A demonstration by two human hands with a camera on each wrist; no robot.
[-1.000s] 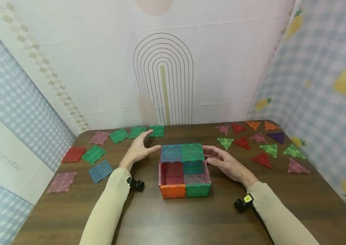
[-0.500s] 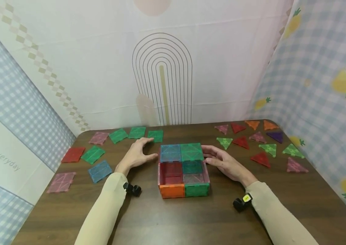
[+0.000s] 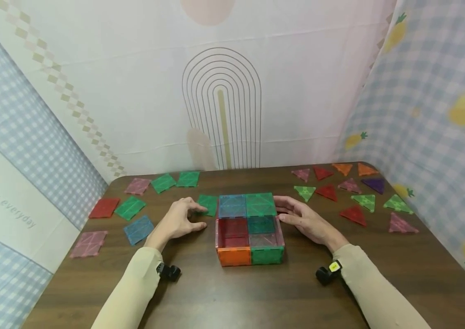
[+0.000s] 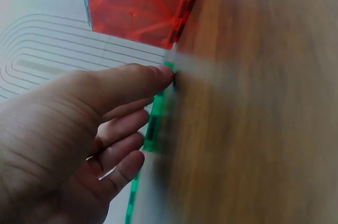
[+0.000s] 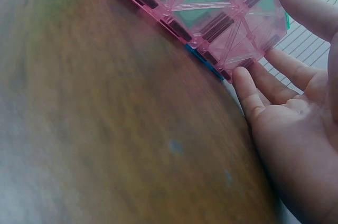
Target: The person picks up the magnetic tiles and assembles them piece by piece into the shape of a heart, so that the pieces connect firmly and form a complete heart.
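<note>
A box of translucent magnetic tiles stands mid-table, with orange and green front walls and blue and green squares at its back. Its front half is uncovered from above. Left of its rear corner lies a green square tile. My left hand touches that tile with its fingertips, the thumb held apart; in the left wrist view, the thumb appears near a green tile edge. My right hand rests against the box's right side near the rear. In the right wrist view, its fingertips touch the pink side wall.
More square tiles lie to the left, among them a red tile, a blue tile and a pink tile. Several triangle tiles, such as a red triangle and a purple triangle, lie at the right. A curtain hangs behind the table.
My left hand has come nearer the front and slightly left, and the green square tile has slid from the back edge toward the box. The right hand has stayed at the box.
</note>
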